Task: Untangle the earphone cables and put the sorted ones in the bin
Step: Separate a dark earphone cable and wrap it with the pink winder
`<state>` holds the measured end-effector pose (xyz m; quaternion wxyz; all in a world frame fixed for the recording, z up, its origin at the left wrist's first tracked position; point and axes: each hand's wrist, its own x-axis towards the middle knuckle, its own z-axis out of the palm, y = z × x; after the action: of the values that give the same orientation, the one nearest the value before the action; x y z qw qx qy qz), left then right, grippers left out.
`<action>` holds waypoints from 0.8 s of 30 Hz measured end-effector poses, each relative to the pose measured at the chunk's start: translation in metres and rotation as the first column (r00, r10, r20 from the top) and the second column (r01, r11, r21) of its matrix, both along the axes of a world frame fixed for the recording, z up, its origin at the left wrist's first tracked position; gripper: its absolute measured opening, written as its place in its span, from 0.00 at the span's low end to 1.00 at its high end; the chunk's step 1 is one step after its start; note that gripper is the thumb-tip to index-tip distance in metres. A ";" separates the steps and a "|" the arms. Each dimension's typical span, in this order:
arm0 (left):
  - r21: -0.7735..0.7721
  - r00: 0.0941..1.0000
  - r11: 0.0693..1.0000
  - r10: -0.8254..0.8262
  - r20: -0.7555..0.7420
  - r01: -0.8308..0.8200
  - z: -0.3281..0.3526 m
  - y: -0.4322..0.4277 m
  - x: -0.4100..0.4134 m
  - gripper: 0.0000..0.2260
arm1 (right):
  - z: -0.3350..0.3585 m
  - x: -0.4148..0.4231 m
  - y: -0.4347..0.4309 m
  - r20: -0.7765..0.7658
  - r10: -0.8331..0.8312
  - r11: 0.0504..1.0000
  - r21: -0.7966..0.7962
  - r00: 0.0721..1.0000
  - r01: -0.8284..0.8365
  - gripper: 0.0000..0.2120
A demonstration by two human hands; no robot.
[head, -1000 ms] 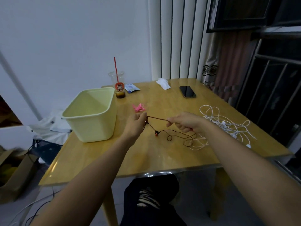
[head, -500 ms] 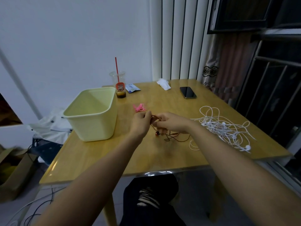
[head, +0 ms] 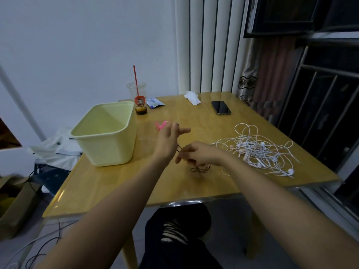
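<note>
A dark earphone cable runs between my two hands above the wooden table. My left hand is raised beside the pale yellow bin, thumb pointing right, with the cable's end at its fingertips. My right hand sits just below and to the right, pinching the same cable; a few dark loops hang from it onto the table. A tangled pile of white earphone cables lies to the right of my right hand. The bin looks empty inside.
A pink clip-like item lies behind my left hand. At the back stand a plastic cup with a red straw, a blue packet, a white tissue and a black phone. My knee shows under the front edge.
My hands first came together at the cable. Now my left hand has lifted up and back with its fingers spread, and my right hand has drawn the loose dark loops closer in.
</note>
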<state>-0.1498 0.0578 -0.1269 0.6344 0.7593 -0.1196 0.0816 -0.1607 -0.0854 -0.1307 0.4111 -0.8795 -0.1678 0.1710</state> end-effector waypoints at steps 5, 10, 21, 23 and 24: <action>0.615 0.981 0.787 -0.072 0.178 -0.054 -0.011 0.010 -0.003 0.15 | 0.019 0.001 -0.014 0.121 -0.099 0.991 0.104 0.988 0.086 0.10; 0.528 0.995 0.849 -0.072 0.075 0.022 -0.002 0.004 -0.008 0.18 | 0.019 0.001 -0.019 0.137 -0.156 0.978 0.163 0.978 0.133 0.11; 0.189 0.876 0.888 0.450 -0.170 -0.419 -0.021 0.038 0.023 0.22 | 0.020 -0.004 -0.064 -0.369 0.109 0.892 0.445 0.923 0.073 0.13; 0.226 0.842 0.852 0.512 -0.170 -0.472 -0.022 0.041 0.022 0.21 | 0.027 -0.003 -0.071 -0.375 0.142 0.744 0.651 0.916 0.151 0.14; 0.224 0.833 0.844 0.527 -0.170 -0.488 -0.022 0.041 0.021 0.21 | 0.028 -0.001 -0.073 -0.371 0.097 0.681 0.701 0.924 0.210 0.14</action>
<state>-0.1290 0.0993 -0.1492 0.5314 0.8196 0.1526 0.1504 -0.1613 -0.1586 -0.1024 0.7564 -0.5970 -0.1114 0.2431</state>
